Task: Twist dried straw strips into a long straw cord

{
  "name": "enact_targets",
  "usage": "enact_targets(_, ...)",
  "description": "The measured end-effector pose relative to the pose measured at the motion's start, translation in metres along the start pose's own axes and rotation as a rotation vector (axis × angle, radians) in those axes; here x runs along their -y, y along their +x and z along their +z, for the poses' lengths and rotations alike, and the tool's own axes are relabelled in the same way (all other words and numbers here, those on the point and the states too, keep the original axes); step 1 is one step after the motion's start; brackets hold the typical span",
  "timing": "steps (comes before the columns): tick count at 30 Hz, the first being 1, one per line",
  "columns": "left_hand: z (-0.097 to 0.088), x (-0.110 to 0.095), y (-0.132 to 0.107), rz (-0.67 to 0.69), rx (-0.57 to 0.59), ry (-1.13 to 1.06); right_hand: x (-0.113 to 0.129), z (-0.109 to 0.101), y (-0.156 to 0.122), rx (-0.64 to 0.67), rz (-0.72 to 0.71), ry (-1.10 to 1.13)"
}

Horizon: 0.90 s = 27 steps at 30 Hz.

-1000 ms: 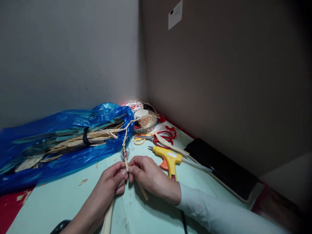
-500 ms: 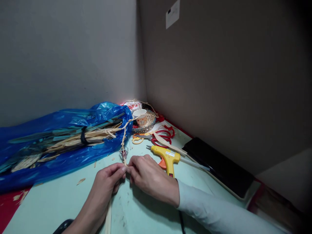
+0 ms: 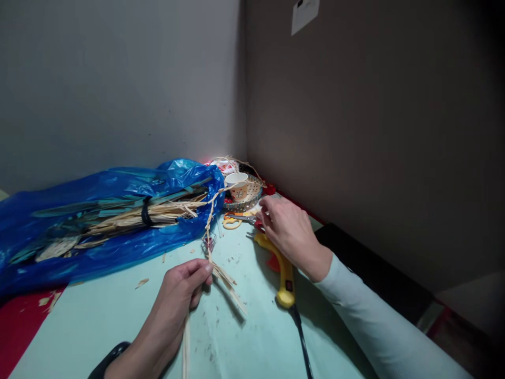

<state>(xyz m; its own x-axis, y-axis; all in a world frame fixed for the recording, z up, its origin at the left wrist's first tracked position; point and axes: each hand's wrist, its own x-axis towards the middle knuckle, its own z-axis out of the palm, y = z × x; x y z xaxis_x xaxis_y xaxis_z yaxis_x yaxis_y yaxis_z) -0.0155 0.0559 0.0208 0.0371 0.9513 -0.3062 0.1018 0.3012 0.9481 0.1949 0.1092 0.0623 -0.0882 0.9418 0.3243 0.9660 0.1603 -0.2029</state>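
Note:
My left hand (image 3: 185, 284) pinches a braided straw cord (image 3: 210, 223) between thumb and fingers near its lower end. Loose straw ends (image 3: 229, 288) fan out to the right of the pinch. The cord runs up from there towards a paper cup. My right hand (image 3: 290, 229) is over the scissors (image 3: 236, 218), just above a yellow glue gun (image 3: 286, 279). Its fingers are bent and look slightly apart; the fingertips are partly hidden, and I make out nothing held. A pale straw strip (image 3: 186, 345) hangs below my left hand.
A blue plastic bag (image 3: 118, 263) at the left holds a banded bundle of dried straw (image 3: 118, 220). At the back, the paper cup (image 3: 239, 190) stands in a woven basket (image 3: 254, 192). A black flat object (image 3: 355, 258) lies along the right wall. The glue gun's cord (image 3: 303, 342) runs frontward.
My right hand has let go of the cord and moved up and right, over the scissors. The loose straw ends now show. My left hand keeps its pinch; the view has shifted slightly.

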Motion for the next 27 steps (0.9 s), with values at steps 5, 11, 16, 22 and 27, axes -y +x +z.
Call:
enact_targets(5, -0.001, 0.001, 0.000, -0.006, 0.010, 0.007, -0.017, 0.021, 0.012, 0.063, -0.001, -0.218)
enact_targets(11, -0.001, 0.001, 0.002, -0.012, 0.021, -0.014, -0.021, 0.028, 0.014, 0.036, 0.013, -0.205)
enact_targets(16, -0.001, -0.002, 0.000, -0.028, -0.007, -0.047, -0.025, 0.030, 0.016, 0.047, 0.027, -0.129)
enact_targets(22, -0.002, 0.000, 0.002, -0.013, 0.021, -0.047, -0.010, 0.008, 0.011, 0.063, -0.026, 0.195)
enact_targets(27, 0.000, -0.001, 0.003, -0.009, 0.021, -0.049, 0.021, -0.010, -0.009, 0.573, -0.075, 1.160)
